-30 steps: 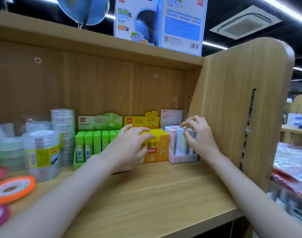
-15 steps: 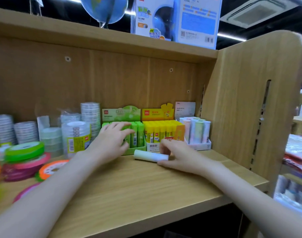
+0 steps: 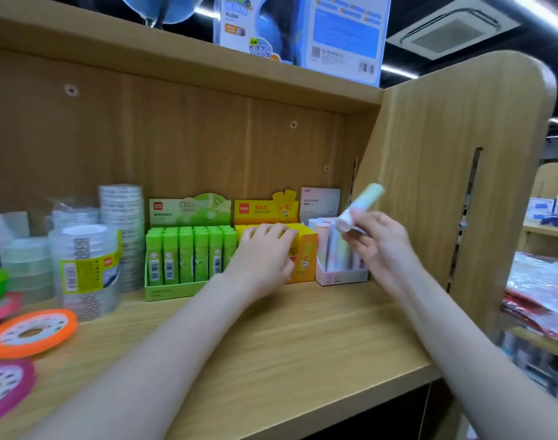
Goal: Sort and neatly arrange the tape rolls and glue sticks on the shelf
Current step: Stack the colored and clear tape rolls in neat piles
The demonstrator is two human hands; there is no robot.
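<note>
My right hand (image 3: 377, 246) grips a pale pastel glue stick (image 3: 362, 204), tilted with its green end up, just above the pink box of pastel glue sticks (image 3: 338, 276) at the shelf's right end. My left hand (image 3: 265, 252) rests with curled fingers on the front of the yellow glue stick box (image 3: 308, 249). A green box of green glue sticks (image 3: 182, 258) stands to its left. Clear tape rolls (image 3: 87, 268) are stacked further left. Orange (image 3: 30, 331) and pink (image 3: 4, 385) flat tape rolls lie near the left edge.
The wooden shelf board (image 3: 287, 344) has bare room in front of the boxes. A wooden side panel (image 3: 446, 185) closes the right end. Boxes and a globe stand on the shelf above (image 3: 176, 55). Another shelf with red packets (image 3: 541, 293) is at the far right.
My right hand has lifted the pastel glue stick off the shelf board and raised it over the pink box. My left hand has shifted from the green box to the yellow box.
</note>
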